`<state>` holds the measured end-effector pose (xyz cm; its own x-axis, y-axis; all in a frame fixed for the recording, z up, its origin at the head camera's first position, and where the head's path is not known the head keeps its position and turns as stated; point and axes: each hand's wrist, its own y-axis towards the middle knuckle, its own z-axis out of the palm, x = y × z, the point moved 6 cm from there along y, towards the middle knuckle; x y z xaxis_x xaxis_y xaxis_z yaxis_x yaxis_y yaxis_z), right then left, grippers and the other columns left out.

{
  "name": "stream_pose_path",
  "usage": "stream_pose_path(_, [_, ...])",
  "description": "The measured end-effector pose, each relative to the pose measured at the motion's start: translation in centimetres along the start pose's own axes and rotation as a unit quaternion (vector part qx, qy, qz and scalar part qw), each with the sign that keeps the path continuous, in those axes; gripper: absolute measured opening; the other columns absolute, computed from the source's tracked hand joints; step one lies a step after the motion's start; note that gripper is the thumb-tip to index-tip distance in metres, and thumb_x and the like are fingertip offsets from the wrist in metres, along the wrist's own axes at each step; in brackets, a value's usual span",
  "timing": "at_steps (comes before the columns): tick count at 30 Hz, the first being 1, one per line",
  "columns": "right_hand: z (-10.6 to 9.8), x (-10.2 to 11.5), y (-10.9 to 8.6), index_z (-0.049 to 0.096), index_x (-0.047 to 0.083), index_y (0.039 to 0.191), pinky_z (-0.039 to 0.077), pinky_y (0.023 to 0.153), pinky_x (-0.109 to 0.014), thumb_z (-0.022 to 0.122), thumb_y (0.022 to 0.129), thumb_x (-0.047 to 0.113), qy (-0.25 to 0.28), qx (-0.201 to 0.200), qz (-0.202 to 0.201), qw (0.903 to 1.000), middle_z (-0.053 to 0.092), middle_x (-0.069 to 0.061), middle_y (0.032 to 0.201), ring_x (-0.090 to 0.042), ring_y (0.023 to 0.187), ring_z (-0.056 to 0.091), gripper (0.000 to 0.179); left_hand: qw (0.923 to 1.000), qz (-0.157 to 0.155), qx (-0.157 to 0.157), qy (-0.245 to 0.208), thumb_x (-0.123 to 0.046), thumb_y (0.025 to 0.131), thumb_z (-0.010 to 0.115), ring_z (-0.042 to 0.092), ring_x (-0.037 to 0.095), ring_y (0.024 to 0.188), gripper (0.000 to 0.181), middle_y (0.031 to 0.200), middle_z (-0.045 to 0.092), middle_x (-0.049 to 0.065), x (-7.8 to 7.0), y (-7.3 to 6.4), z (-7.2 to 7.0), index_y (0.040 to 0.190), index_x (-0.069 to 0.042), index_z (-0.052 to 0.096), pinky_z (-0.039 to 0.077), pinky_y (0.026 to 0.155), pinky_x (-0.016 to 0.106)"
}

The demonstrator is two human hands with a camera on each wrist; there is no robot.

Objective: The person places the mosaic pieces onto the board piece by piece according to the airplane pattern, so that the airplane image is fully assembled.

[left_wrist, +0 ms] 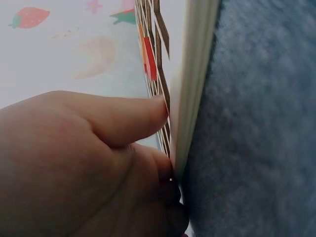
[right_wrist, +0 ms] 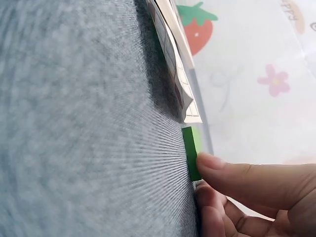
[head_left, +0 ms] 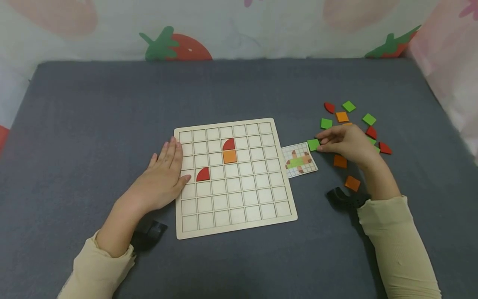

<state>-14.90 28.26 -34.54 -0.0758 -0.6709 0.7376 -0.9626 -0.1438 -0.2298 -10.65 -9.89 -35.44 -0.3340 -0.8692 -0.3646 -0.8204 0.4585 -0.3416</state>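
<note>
A: Which step do you look to be on?

B: Picking up a piece, I'd judge. You pinch the green tile (head_left: 313, 145) at one end between the thumb and fingers of your right hand (head_left: 345, 141). It sits just left of those fingertips, by the corner of the printed card (head_left: 304, 161).

A: And what does your next move call for?

B: Probably a light lift clear of the card, then a carry leftward to the board (head_left: 237, 199), with the tile squared to the grid. The card shows green across its middle, so a middle cell could suit; I can't tell which.

A: How does your left hand (head_left: 158, 178) stand?

B: Flat, its straight fingers along the board's edge and its thumb resting on top, which should steady it.

A: What are you touching, as materials go?

B: Your tile is a thick, flat square with crisp edges. The board looks like pale wood, ridged into square cells; right of your left hand it bears two red quarter-rounds (head_left: 203, 174) and an orange square (head_left: 229, 156). The card is thin, its corner curling. Around your right hand lie loose tiles (head_left: 369, 119), on a table (head_left: 239, 91) covered in dark grey woven cloth.
</note>
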Motion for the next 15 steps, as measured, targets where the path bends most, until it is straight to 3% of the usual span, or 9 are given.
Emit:
stream_pose_path(7, [-0.03, 0.32, -0.2, 0.062, -0.009, 0.102, 0.05, 0.065, -0.018, 0.072, 0.082, 0.002, -0.009, -0.008, -0.005, 0.9999, 0.063, -0.01, 0.087, -0.007, 0.073, 0.058, 0.025, 0.9969, 0.04, 0.03, -0.061, -0.025, 0.101, 0.043, -0.014, 0.035, 0.14, 0.074, 0.153, -0.018, 0.02, 0.92, -0.26, -0.34, 0.147, 0.006, -0.006, 0.0, 0.109, 0.058])
stream_pose_path(15, [-0.42, -0.1, -0.4, 0.064, -0.005, 0.092, 0.051, 0.065, -0.022, 0.071, 0.083, 0.004, 0.015, -0.031, 0.025, 0.9991, 0.064, -0.003, 0.078, -0.012, 0.07, 0.061, 0.015, 0.9969, 0.044, 0.034, -0.055, -0.024, 0.101, 0.043, -0.013, 0.035, 0.141, 0.074, 0.153, -0.018, 0.02, 1.03, -0.26, -0.29, 0.147, 0.006, -0.006, 0.0, 0.11, 0.057])
